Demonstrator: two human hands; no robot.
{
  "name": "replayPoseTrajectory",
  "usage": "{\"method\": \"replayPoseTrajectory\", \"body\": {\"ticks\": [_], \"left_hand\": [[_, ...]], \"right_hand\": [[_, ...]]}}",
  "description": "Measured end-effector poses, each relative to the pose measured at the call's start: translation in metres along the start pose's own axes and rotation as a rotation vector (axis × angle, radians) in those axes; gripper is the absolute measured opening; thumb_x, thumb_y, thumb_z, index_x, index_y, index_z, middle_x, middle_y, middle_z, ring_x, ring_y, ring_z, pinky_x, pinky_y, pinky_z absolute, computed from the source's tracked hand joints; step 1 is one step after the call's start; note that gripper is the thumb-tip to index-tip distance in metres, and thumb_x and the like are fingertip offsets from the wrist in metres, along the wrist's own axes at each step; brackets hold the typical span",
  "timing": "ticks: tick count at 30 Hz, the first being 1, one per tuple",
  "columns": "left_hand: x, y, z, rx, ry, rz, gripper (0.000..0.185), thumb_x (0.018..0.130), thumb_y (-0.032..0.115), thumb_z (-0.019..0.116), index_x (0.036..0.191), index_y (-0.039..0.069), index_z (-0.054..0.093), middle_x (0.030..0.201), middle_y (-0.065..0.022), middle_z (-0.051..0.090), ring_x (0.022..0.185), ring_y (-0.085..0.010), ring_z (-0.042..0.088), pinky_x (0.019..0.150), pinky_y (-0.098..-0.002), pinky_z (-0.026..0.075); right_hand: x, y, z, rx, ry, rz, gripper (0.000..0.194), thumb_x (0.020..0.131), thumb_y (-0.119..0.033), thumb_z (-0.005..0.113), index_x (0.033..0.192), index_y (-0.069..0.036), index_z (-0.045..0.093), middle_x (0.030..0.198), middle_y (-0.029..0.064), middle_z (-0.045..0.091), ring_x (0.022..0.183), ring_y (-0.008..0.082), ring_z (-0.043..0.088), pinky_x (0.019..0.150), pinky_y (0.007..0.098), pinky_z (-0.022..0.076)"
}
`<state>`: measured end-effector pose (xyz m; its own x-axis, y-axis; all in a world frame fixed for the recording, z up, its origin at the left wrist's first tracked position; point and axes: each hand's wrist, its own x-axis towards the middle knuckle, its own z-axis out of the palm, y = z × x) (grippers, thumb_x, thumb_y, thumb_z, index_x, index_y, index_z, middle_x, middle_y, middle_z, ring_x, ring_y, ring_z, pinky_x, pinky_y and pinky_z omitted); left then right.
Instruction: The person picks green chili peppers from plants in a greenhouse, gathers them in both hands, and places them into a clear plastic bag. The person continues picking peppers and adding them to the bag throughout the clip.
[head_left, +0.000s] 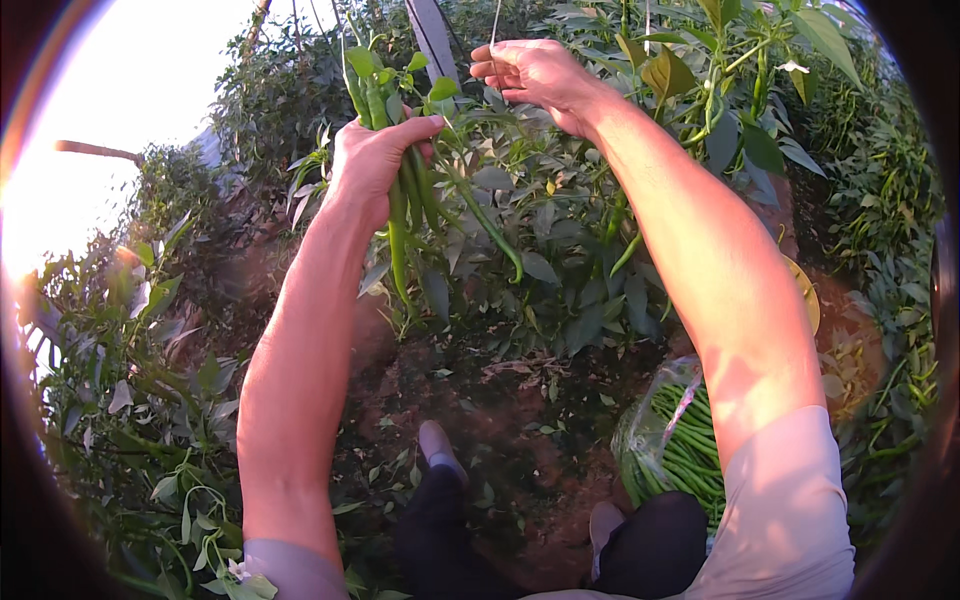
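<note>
My left hand (381, 154) grips a bunch of long green chili peppers (405, 217), whose ends stick out above and below the fist. A few small leaves show at the top of the bunch. To the right, my right hand (534, 75) is raised among the pepper plants with its fingers partly bent. A thin hanging string (495, 22) runs down to these fingers; whether they pinch it or only touch it I cannot tell. Just below the hands stands a leafy pepper plant (555, 225), and a curved green pepper (487, 225) hangs there.
By my right leg sits a clear plastic bag (637, 442) filled with green peppers (686, 435). A yellow rim (804, 292) shows partly behind my right forearm. A grey post (435, 41) rises behind the plants. Dark soil (517, 420) with fallen leaves lies around my shoes.
</note>
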<state>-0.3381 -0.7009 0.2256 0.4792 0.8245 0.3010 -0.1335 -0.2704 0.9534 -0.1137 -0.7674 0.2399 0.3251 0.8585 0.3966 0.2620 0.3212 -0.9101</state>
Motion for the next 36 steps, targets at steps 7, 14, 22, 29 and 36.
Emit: {"method": "replayPoseTrajectory", "body": {"ticks": [7,14,22,29,36], "left_hand": [[-0.015,-0.01,-0.019,-0.018,0.011,0.047,0.025,0.082,0.009,0.088,0.095,0.006,0.067,0.076,-0.0032,0.067,0.063,-0.0123,0.063,0.056,-0.0284,0.052],[0.025,-0.006,0.008,-0.157,0.047,-0.101,0.022,0.08,0.004,0.089,0.089,0.002,0.069,0.076,-0.006,0.068,0.062,-0.0139,0.064,0.054,-0.0293,0.053],[0.031,0.019,0.055,-0.073,-0.111,-0.006,0.021,0.082,0.007,0.087,0.092,-0.004,0.072,0.073,-0.0069,0.069,0.061,-0.0141,0.066,0.052,-0.0289,0.053],[0.022,0.007,0.074,0.064,-0.076,0.215,0.024,0.079,0.011,0.088,0.094,0.0,0.074,0.08,-0.0069,0.07,0.067,-0.0131,0.066,0.058,-0.0294,0.056],[0.029,0.008,0.097,0.315,0.059,0.325,0.024,0.077,0.018,0.086,0.089,0.002,0.073,0.079,-0.0078,0.076,0.07,-0.0148,0.074,0.069,-0.0325,0.06]], "right_hand": [[0.0,-0.031,0.04,-0.02,-0.119,-0.063,0.037,0.109,-0.024,0.047,0.13,-0.001,0.068,0.118,0.0106,0.074,0.098,0.0173,0.069,0.09,0.0353,0.0602],[-0.025,-0.019,0.019,0.398,0.026,0.184,0.028,0.102,-0.018,0.06,0.121,0.0,0.069,0.114,0.0146,0.075,0.101,0.02,0.074,0.089,0.0389,0.0629],[-0.018,-0.027,0.01,-0.129,0.169,0.168,0.017,0.093,-0.024,0.08,0.108,-0.016,0.079,0.101,-0.0026,0.076,0.082,0.0085,0.071,0.068,0.0243,0.0573],[-0.021,-0.003,0.017,0.138,0.49,0.097,0.014,0.1,-0.009,0.066,0.105,0.004,0.066,0.098,0.0113,0.073,0.083,0.0178,0.074,0.078,0.0315,0.0658],[-0.04,0.012,0.034,0.256,0.672,-0.111,0.021,0.102,-0.014,0.067,0.112,0.005,0.064,0.097,0.009,0.071,0.077,0.0157,0.067,0.073,0.0311,0.0578]]}}
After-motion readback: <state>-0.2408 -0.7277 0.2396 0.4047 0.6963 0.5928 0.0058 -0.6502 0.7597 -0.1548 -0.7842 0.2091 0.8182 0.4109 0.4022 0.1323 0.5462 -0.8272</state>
